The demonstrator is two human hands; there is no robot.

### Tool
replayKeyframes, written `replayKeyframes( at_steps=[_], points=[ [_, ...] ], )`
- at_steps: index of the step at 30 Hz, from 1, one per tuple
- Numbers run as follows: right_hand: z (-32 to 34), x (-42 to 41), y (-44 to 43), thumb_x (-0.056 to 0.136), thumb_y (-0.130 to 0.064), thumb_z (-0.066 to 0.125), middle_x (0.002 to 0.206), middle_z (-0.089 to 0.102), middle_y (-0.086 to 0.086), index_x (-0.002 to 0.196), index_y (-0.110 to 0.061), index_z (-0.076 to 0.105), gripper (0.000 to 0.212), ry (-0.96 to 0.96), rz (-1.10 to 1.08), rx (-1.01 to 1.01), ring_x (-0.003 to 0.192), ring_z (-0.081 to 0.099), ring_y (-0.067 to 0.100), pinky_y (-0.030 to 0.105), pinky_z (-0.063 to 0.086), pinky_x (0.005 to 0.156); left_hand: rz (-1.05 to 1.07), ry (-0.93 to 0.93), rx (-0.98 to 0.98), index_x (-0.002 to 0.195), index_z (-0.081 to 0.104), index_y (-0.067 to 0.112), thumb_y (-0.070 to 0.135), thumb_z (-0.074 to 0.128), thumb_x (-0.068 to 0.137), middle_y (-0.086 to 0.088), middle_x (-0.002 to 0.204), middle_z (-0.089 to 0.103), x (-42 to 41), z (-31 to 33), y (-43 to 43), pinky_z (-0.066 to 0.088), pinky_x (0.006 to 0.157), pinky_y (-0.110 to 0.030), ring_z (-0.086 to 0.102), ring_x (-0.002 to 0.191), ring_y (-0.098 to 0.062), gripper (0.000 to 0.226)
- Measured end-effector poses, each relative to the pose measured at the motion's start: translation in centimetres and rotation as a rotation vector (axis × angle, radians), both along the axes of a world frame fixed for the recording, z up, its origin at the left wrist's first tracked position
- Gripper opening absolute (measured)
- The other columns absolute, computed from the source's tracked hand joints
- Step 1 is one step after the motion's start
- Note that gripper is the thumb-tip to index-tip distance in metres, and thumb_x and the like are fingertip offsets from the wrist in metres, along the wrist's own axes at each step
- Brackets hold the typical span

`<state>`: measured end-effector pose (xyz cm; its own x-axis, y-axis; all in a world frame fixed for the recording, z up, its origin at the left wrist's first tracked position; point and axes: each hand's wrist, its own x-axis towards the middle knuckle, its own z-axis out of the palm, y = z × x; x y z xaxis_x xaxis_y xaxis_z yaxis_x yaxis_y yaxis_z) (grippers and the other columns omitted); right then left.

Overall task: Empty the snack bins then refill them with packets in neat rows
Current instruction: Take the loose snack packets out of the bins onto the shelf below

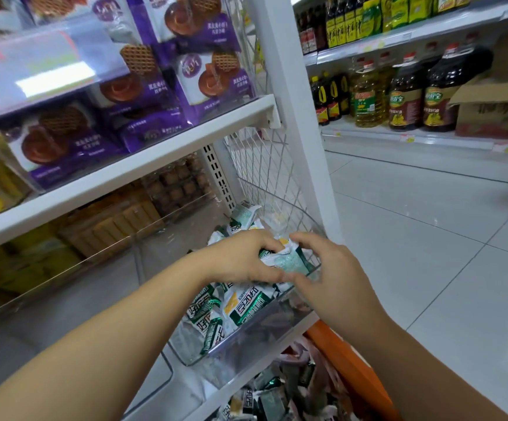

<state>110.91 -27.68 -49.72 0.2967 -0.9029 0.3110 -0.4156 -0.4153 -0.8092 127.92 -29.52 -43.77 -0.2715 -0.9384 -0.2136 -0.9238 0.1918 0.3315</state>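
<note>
Left hand [240, 258] and right hand [334, 278] grip a half-hidden packet [289, 262] (perhaps several).

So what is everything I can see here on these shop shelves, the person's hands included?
clear bin: one, transparent, right end of the lower shelf
snack packets: many, green and white, loose in the clear bin
held packets: a few, green and white, above the bin between both hands
waffle packets: several, purple, upper shelf
orange basket: one, orange, below the shelf at lower right
oil bottles: many, yellow and dark, far shelf across the aisle
cardboard box: one, brown, far shelf at right
left hand: one, grip curled round the held packets
right hand: one, grip pinching the held packets
</note>
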Motion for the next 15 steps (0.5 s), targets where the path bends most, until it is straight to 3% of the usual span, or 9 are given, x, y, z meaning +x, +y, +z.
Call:
replayKeyframes(
  at_steps=[1, 5, 9, 11, 13, 15],
  points=[
    [0.0, -0.1, 0.0, 0.084, -0.016, 0.066, 0.119, 0.055, -0.018, 0.134, -0.038, 0.046, 0.058, 0.008, 0.025, 0.012, 0.112, 0.049, 0.008, 0.023, 0.041, 0.089, 0.000, 0.006, -0.037, 0.080, 0.057, 0.025, 0.038, 0.073, 0.081, 0.013, 0.088, 0.046, 0.2, -0.1, 0.6, 0.037, 0.082, -0.027, 0.046, 0.089, -0.008, 0.020],
    [0.4, -0.2, 0.0, 0.084, -0.011, 0.067, 0.098, 0.055, -0.019, 0.128, -0.038, 0.050, 0.054, -0.061, 0.084, 0.028, 0.091, 0.053, 0.000, 0.016, 0.042, 0.079, -0.031, -0.008, -0.236, 0.082, 0.060, 0.025, 0.033, 0.075, 0.079, -0.001, 0.104, 0.053, 0.8, -0.2, 2.8, 0.040, 0.085, -0.027, 0.052, 0.095, -0.012, 0.016],
    [1.9, 0.0, 0.5, 0.082, -0.012, 0.071, 0.094, 0.056, -0.032, 0.112, -0.032, 0.063, 0.037, -0.138, 0.131, -0.086, 0.091, 0.054, -0.010, 0.001, 0.038, 0.076, -0.042, 0.055, -0.450, 0.072, 0.046, 0.047, 0.029, 0.077, 0.078, 0.006, 0.104, 0.054, 1.1, 1.2, 5.3, 0.037, 0.075, -0.018, 0.051, 0.087, -0.001, 0.036],
    [2.8, 0.0, 1.3, 0.080, -0.010, 0.072, 0.096, 0.059, -0.030, 0.106, -0.034, 0.063, 0.036, -0.178, 0.182, -0.114, 0.096, 0.054, -0.009, 0.000, 0.038, 0.078, -0.033, 0.096, -0.525, 0.078, 0.053, 0.051, 0.029, 0.074, 0.075, 0.005, 0.099, 0.055, 1.1, 1.9, 7.3, 0.041, 0.075, -0.020, 0.053, 0.086, -0.003, 0.032],
    [3.6, 0.0, 2.4, 0.079, -0.008, 0.073, 0.097, 0.063, -0.026, 0.104, -0.033, 0.065, 0.036, -0.185, 0.260, -0.123, 0.096, 0.055, -0.006, 0.005, 0.041, 0.079, -0.008, 0.102, -0.556, 0.092, 0.062, 0.043, 0.028, 0.072, 0.074, 0.001, 0.097, 0.057, 1.2, 2.2, 9.7, 0.044, 0.075, -0.029, 0.055, 0.086, -0.009, 0.025],
    [4.1, -0.1, 4.1, 0.078, -0.008, 0.075, 0.098, 0.064, -0.024, 0.104, -0.030, 0.067, 0.035, -0.154, 0.357, -0.114, 0.094, 0.056, -0.006, 0.008, 0.044, 0.077, 0.012, 0.069, -0.594, 0.099, 0.067, 0.030, 0.031, 0.070, 0.075, 0.001, 0.097, 0.057, 1.4, 2.1, 12.4, 0.044, 0.074, -0.028, 0.056, 0.086, -0.009, 0.025]
  ],
)
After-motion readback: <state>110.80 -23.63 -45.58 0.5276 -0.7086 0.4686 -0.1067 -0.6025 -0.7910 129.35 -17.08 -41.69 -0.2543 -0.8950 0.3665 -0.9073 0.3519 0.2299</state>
